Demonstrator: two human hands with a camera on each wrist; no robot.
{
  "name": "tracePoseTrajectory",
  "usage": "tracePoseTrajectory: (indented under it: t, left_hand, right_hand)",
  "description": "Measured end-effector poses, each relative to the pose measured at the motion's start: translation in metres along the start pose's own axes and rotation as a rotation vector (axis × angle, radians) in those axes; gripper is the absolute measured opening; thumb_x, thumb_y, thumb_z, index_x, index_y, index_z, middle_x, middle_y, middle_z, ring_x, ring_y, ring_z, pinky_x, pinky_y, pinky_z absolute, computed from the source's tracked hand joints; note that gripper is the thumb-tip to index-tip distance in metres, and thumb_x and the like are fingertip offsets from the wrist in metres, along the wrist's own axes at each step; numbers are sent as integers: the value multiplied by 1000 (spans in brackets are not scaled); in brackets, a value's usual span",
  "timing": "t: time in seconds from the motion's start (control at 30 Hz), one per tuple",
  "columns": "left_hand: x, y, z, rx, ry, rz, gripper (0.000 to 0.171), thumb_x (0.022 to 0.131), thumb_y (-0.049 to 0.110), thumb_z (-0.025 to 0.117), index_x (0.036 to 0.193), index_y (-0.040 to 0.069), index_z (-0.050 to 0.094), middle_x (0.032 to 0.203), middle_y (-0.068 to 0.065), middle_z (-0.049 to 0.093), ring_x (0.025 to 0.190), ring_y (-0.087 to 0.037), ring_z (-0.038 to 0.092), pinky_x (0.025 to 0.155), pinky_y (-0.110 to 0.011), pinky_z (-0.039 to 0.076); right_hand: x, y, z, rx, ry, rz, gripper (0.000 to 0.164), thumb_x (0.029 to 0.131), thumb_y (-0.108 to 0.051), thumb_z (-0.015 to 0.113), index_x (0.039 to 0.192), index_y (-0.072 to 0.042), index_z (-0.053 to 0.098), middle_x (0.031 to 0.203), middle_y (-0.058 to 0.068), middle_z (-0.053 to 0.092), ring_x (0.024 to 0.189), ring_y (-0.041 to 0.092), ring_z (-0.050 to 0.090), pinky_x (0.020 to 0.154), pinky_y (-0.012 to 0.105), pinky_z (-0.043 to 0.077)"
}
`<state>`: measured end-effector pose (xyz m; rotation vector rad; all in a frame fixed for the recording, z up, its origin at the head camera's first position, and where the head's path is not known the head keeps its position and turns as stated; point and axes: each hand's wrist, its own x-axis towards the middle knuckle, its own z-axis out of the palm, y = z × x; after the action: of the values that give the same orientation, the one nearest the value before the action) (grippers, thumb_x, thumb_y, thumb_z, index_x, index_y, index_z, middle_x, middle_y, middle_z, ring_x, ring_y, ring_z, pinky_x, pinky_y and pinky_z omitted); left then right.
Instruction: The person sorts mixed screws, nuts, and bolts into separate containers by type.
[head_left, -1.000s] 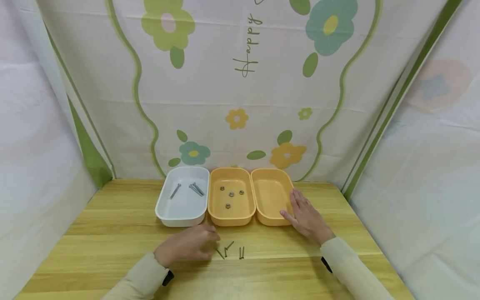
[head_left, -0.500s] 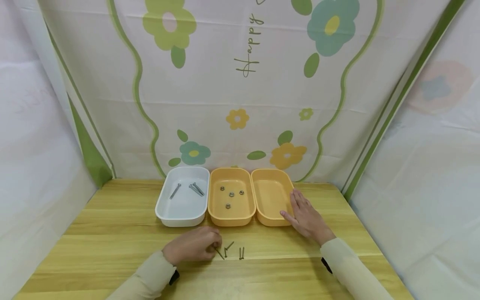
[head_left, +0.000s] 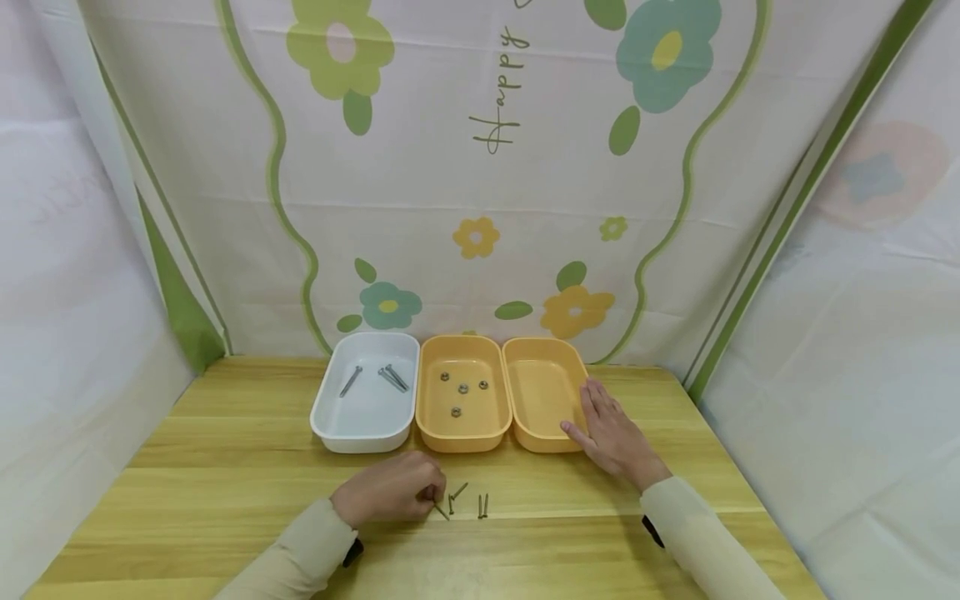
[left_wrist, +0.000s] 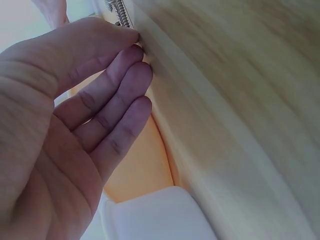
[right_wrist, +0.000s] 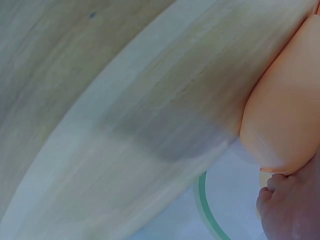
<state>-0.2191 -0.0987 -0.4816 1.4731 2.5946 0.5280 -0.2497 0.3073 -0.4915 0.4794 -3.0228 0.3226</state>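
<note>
My left hand [head_left: 393,490] is down at the table in front of the trays. Its thumb and index finger pinch the near end of a thin brass-coloured screw [head_left: 442,512], whose other end shows beyond the fingertips. In the left wrist view the thumb [left_wrist: 100,40] meets the index finger close to the wood, with the other fingers bent beside it. Just right of them lie several similar screws [head_left: 482,506]. My right hand [head_left: 615,437] rests with straight fingers along the right side of the right yellow tray [head_left: 546,400], its thumb over the front rim.
The middle yellow tray [head_left: 465,442] holds several nuts [head_left: 462,389]. To its left, a white tray [head_left: 360,443] holds 3 silver bolts [head_left: 350,382]. All three trays stand side by side against a flowered cloth [head_left: 420,167] at the back of the wooden table [head_left: 225,467].
My left hand has shifted slightly right, its fingertips coming over the leftmost screw and covering more of it. The right hand stays at the tray.
</note>
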Motion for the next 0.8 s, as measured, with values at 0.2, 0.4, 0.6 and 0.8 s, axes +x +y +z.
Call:
tracePoseTrajectory:
  t: [0.2,0.4,0.6,0.8]
  left_hand:
    - [-2,1,-1,-32,-38,1,21,78,1,78,72,20,72,64,17,57,59,9,44,56,-8,40]
    - [-2,3,-5,-69,-45,7,23,76,1,77,69,21,68,62,18,52,57,9,42,53,-9,38]
    - [5,7,-12,-105,-40,-16,26,78,0,74,68,23,64,61,17,50,57,8,41,53,-11,37]
    - [17,15,-20,-98,-21,5,26,79,-1,73,67,20,62,63,13,49,58,7,39,55,-10,33]
  right_hand:
    - [-1,-2,0,15,-3,0,91,111,-59,37,164,11,14,175,29,10,164,45,10,131,64,17]
    - [-1,-3,0,15,-1,1,91,111,-59,37,165,10,14,175,28,9,164,45,10,131,63,18]
    - [-1,-2,-3,-8,16,-10,89,111,-57,37,163,12,16,174,31,12,163,48,13,130,64,20]
    - [-1,-2,-3,-8,26,-16,89,111,-56,39,163,13,17,174,31,13,162,48,15,130,64,21]
